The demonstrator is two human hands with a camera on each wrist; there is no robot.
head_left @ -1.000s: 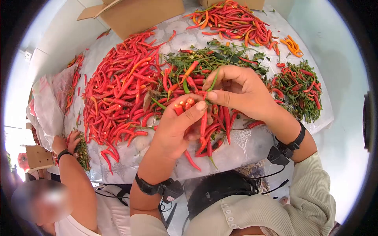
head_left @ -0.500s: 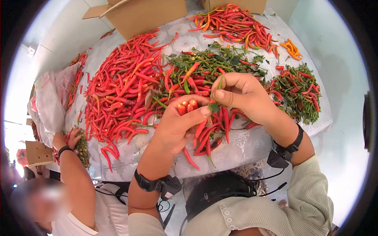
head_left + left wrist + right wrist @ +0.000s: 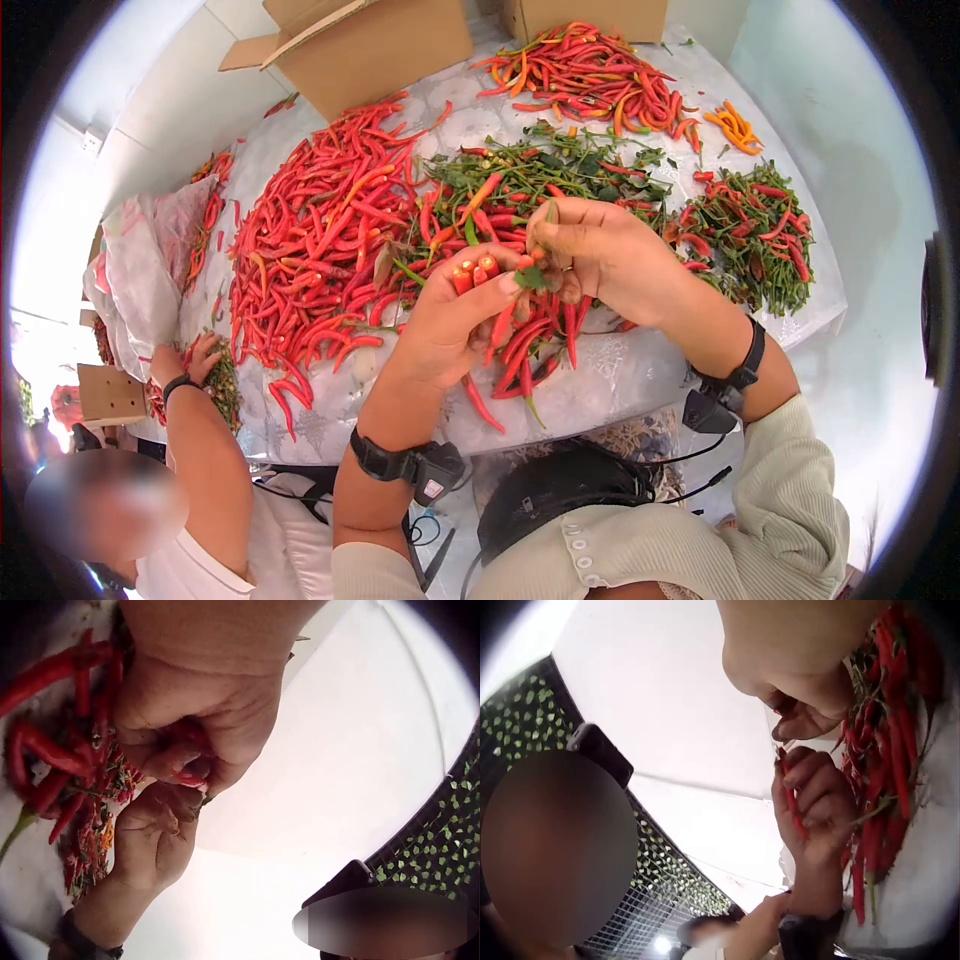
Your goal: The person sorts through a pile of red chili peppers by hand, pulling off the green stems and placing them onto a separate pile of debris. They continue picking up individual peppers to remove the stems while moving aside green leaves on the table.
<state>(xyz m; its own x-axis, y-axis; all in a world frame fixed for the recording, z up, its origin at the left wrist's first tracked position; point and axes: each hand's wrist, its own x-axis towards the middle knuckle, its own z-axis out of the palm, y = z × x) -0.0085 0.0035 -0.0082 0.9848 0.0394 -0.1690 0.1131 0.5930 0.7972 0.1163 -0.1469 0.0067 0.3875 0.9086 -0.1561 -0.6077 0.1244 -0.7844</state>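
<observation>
My left hand [image 3: 430, 325] grips several red chili peppers [image 3: 475, 272], their cut-looking pale ends showing above the fingers. One more red chili [image 3: 792, 801] lies along its thumb in the right wrist view. A small green leaf [image 3: 530, 278] sits by the left thumb tip. Just right of it, my right hand [image 3: 625, 250] pinches a short green stem [image 3: 552, 212] between thumb and forefinger, its other fingers close to the left hand's chilies. Below both hands lie loose red chilies [image 3: 525, 355], and behind them a heap of green-stemmed chilies [image 3: 560, 170].
A large pile of red chilies [image 3: 320, 235] spreads to the left. Further piles are red chilies [image 3: 595, 75] at the back and green stems [image 3: 755, 245] at right, beside a few orange chilies [image 3: 735, 127]. Cardboard boxes [image 3: 375, 55] stand behind. Another person's hand [image 3: 203, 358] works at far left.
The right hand has drawn slightly up and away from the left thumb with the green stem. A green leaf now shows by the left thumb. The left hand keeps its chilies.
</observation>
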